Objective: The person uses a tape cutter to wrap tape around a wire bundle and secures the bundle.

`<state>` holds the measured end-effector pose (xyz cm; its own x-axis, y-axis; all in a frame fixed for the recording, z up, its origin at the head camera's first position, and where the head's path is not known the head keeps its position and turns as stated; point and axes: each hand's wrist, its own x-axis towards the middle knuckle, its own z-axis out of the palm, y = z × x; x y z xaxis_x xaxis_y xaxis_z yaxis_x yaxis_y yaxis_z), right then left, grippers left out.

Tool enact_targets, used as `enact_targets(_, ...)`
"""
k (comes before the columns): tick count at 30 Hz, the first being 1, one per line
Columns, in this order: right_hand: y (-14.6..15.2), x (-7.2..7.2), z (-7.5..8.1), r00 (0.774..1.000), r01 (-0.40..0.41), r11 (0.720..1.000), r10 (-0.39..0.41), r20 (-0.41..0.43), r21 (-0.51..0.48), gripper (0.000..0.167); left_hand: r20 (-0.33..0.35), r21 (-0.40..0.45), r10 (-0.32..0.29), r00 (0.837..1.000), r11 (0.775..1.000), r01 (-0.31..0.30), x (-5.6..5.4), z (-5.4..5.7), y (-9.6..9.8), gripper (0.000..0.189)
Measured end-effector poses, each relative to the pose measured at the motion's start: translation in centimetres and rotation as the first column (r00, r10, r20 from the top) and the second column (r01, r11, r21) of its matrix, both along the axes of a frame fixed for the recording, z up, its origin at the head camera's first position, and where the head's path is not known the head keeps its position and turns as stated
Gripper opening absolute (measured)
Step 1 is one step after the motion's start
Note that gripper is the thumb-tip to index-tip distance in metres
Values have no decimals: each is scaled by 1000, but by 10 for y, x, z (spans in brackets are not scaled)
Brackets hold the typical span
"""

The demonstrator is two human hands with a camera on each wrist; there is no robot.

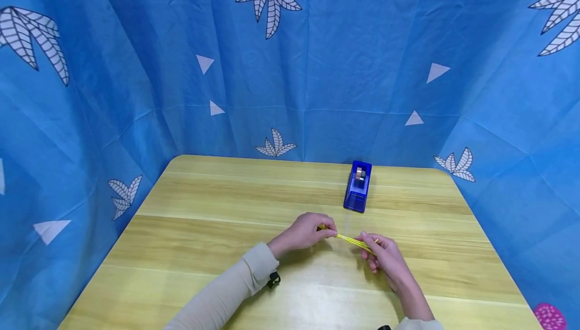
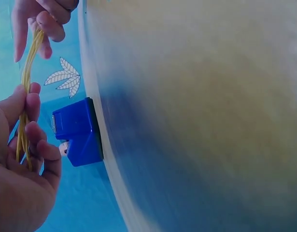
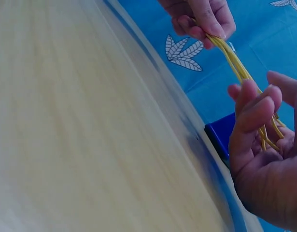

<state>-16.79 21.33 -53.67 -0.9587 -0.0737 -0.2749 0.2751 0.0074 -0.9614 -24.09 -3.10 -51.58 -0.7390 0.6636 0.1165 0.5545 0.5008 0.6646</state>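
A bundle of thin yellow strands stretches between my two hands above the table. My left hand pinches its left end between thumb and fingers; in the left wrist view strand ends lie inside the left palm. The other end is held in my right hand, where the right wrist view shows loose looped strands among the curled fingers. A faint clear strip, seemingly tape, shows between the bundle and the blue tape dispenser beyond the hands.
The blue dispenser stands near the back edge of the wooden table, with a small roll in it. A blue curtain with leaf prints hangs behind and at both sides.
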Motion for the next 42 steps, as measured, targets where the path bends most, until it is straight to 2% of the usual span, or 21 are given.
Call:
enact_targets(5, -2, 1, -1, 1000, -22, 999, 21, -15, -33, 28, 1, 9, -4, 1000, 1000, 4, 1, 0, 1, 15)
enact_targets(13, -7, 0, -2, 999, 26, 999, -25, -31, 23, 20, 1, 22, -26, 1000, 999, 25, 1, -3, 1, 15)
enact_targets(24, -9, -1, -1, 996, 79, 993, -74, -53, 83, 23, -28, -7, -51, 998, 999, 51, 2, 0, 1, 17)
enact_targets(27, -8, -2, 0, 993, 110, 989, -105, -57, 102, 24, -52, -16, -30, 998, 999, 29, 2, 1, 2, 19)
enact_targets(30, -8, -2, 0, 990, 129, 984, -121, -68, 120, 26, -69, 2, 23, 997, 1000, -22, 2, 2, 2, 21)
enact_targets(33, -7, -2, 1, 989, 137, 981, -127, -77, 136, 29, -37, 52, 74, 997, 996, -72, 2, 5, 2, 25)
enact_targets(36, -6, -2, 2, 988, 141, 979, -131, -80, 149, 32, 37, 84, 79, 996, 993, -82, 1, 5, 2, 30)
enact_targets(39, -6, -1, 3, 989, 137, 977, -125, -84, 160, 33, 90, 65, 62, 994, 996, -68, -1, 3, 2, 30)
enact_targets(42, -6, 0, 4, 989, 134, 975, -119, -93, 176, 34, 80, 18, 68, 994, 997, -69, -3, 2, 3, 27)
